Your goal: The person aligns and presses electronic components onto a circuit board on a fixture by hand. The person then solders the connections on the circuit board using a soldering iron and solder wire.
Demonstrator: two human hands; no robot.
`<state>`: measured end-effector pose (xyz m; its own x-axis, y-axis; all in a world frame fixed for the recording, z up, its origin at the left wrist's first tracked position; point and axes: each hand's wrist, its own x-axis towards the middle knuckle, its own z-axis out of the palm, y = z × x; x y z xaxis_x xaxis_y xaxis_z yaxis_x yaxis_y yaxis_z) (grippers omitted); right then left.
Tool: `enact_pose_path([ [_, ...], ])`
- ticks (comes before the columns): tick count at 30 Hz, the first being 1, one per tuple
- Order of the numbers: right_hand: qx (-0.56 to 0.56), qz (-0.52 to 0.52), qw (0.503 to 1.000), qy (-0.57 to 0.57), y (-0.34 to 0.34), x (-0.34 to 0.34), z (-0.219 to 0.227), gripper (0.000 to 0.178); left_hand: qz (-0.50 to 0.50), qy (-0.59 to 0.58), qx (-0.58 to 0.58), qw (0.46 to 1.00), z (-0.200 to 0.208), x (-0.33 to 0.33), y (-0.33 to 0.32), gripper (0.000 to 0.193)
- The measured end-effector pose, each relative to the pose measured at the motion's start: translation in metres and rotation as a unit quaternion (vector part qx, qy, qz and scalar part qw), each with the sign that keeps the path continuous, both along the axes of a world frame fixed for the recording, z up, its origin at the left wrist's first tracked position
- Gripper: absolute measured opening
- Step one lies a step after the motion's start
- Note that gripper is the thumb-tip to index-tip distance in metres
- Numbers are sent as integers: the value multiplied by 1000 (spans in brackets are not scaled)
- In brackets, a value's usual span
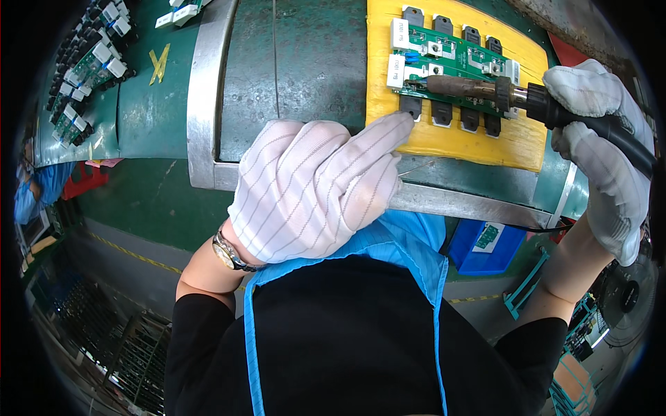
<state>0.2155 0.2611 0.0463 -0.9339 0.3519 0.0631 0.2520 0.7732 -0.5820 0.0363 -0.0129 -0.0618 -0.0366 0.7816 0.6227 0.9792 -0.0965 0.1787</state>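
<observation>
My right hand [607,139], in a white striped glove, grips a soldering iron [538,102] by its black handle. The iron's tip rests at the left end of a green circuit board [447,59], beside a white block-shaped component [395,71]. Several black flat components stick out along the board's two long edges. My left hand [316,184], gloved too, is closed, with its forefinger stretched to a black component [410,105] at the near edge. A thin solder wire [276,62] runs down into this hand; its grip on the wire is mostly hidden.
The board lies on a yellow pad [527,149] on a green worktop [319,62] with a metal edge strip [208,90]. Several assembled boards [87,73] stand at the far left. Below the bench are a blue bin [479,256] and, at right, a fan [624,295].
</observation>
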Motion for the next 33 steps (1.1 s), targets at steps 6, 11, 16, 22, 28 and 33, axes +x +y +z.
enact_pose_path([
  [6, -3, -5, 1000, -18, -15, -12, 3, 32, -9, 2, -29, 1000, 1, -1, 0, 16],
  [11, -7, -6, 999, -35, -8, -7, 8, 32, -1, 2, -9, 1000, 1, -1, 0, 17],
  [16, -10, -10, 999, -50, -16, -15, 10, 32, 1, 20, 6, 1000, -4, -2, 1, 17],
  [22, -13, -13, 997, -69, -17, -18, 13, 33, 11, 24, 15, 1000, -4, 0, 2, 16],
  [28, -16, -17, 996, -88, -30, -26, 18, 33, 14, 28, 8, 999, -1, 3, 3, 15],
  [33, 5, 57, 995, -77, -21, -30, 20, 34, 21, 22, 1, 1000, 0, 6, 3, 16],
])
